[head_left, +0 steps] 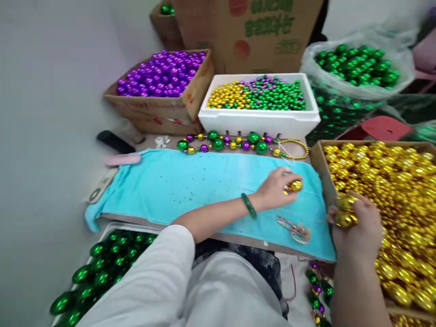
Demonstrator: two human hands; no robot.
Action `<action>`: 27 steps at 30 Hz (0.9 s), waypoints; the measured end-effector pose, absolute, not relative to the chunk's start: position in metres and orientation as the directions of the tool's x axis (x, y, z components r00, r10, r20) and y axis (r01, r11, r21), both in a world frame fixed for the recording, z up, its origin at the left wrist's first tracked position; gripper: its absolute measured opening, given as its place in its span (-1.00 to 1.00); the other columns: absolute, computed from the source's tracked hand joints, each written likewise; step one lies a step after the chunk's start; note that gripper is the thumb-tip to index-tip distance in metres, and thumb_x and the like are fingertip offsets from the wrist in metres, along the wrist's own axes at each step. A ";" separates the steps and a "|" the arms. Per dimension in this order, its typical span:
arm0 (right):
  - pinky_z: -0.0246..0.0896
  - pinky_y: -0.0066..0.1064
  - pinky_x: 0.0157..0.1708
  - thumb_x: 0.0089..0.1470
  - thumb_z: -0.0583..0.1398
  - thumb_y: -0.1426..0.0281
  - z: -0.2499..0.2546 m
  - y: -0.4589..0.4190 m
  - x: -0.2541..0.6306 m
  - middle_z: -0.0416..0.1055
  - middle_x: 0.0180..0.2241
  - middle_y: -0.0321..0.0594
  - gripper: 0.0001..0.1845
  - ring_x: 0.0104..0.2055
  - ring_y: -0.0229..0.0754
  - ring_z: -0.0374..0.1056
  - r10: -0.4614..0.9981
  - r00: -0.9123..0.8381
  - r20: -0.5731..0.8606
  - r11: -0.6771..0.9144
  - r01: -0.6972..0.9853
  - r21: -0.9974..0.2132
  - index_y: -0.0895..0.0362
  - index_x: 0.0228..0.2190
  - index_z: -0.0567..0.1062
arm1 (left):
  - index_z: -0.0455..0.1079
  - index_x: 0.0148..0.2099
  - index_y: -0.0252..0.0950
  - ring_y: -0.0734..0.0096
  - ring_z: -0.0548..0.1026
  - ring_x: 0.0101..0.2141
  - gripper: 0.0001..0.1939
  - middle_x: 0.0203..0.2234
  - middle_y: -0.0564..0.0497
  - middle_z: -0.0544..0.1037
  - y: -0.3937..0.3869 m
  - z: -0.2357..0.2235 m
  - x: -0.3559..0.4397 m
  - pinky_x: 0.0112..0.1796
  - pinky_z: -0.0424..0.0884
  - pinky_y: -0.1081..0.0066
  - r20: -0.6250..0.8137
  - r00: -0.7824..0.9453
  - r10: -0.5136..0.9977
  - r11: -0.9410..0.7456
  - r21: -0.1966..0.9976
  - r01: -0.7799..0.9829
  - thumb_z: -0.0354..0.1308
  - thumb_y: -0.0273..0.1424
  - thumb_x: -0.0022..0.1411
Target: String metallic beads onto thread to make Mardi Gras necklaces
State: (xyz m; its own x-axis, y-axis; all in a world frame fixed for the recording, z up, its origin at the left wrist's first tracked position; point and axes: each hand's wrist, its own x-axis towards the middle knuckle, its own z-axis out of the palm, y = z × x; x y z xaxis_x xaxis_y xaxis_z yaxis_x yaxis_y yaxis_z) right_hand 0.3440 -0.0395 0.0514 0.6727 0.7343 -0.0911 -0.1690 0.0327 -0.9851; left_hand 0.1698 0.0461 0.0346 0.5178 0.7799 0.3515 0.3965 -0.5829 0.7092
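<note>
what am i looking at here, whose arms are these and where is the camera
The camera sits on a person's head and looks down at their own two bare hands. The left hand, with a green bangle on its wrist, holds a gold bead over a turquoise cloth. The right hand grips several gold beads at the edge of a cardboard box of gold beads. On the cloth lie small scissors; behind it lies a finished bead string. Around stand a white foam box and a box of purple beads.

Bead string [238, 144] behind cloth [190, 186], scissors [293, 227] on it
</note>
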 end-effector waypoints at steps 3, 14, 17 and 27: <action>0.12 -0.42 -0.66 -0.17 0.33 0.13 0.043 0.005 0.270 0.44 -0.40 -0.26 -0.58 -0.58 -0.27 0.31 0.929 0.348 -0.124 -0.116 -0.046 -0.992 0.03 -0.24 0.49 | 0.43 0.06 -0.34 0.25 0.38 0.01 -0.58 -0.05 -0.13 0.41 0.073 0.024 0.063 0.11 0.29 0.27 0.221 0.364 0.905 -0.413 0.661 0.627 0.18 -0.48 0.11; 0.22 -0.20 0.01 0.20 0.07 0.33 -0.027 0.140 0.037 0.37 0.01 0.08 -0.57 0.05 0.01 0.29 0.956 -0.282 0.075 0.281 0.820 -0.498 0.23 0.07 0.36 | 0.36 0.16 -0.30 0.12 0.28 0.06 -0.55 0.01 -0.17 0.35 0.126 -0.021 -0.114 0.13 0.23 0.21 0.117 0.108 0.987 -0.144 0.376 0.915 0.06 -0.42 0.22; 0.17 -0.17 0.07 0.19 0.07 0.38 -0.040 0.141 0.024 0.33 0.05 0.08 -0.53 0.09 0.03 0.23 0.947 -0.310 0.089 0.318 0.851 -0.418 0.23 0.12 0.34 | 0.33 0.17 -0.31 0.08 0.28 0.07 -0.55 0.04 -0.21 0.35 0.124 -0.031 -0.113 0.09 0.27 0.18 0.134 0.149 0.980 -0.188 0.359 0.914 0.02 -0.43 0.24; 0.20 -0.12 0.09 0.17 0.10 0.26 -0.067 0.149 0.034 0.39 -0.03 0.01 -0.59 0.06 -0.01 0.27 0.937 -0.149 0.315 0.335 0.634 -0.697 0.18 0.00 0.41 | 0.33 0.17 -0.23 -0.01 0.32 0.11 -0.53 0.08 -0.19 0.42 0.118 -0.041 -0.104 0.19 0.04 -0.18 0.176 0.158 0.972 -0.217 0.392 0.894 0.08 -0.38 0.19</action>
State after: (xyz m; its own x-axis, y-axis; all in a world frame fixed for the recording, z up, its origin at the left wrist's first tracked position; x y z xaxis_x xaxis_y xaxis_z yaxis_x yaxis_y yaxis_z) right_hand 0.0337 0.1492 -0.0673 -0.1490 0.9373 0.3151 0.6342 0.3351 -0.6968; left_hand -0.1042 0.1178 -0.0408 0.1580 0.9716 0.1761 0.8940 -0.2165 0.3923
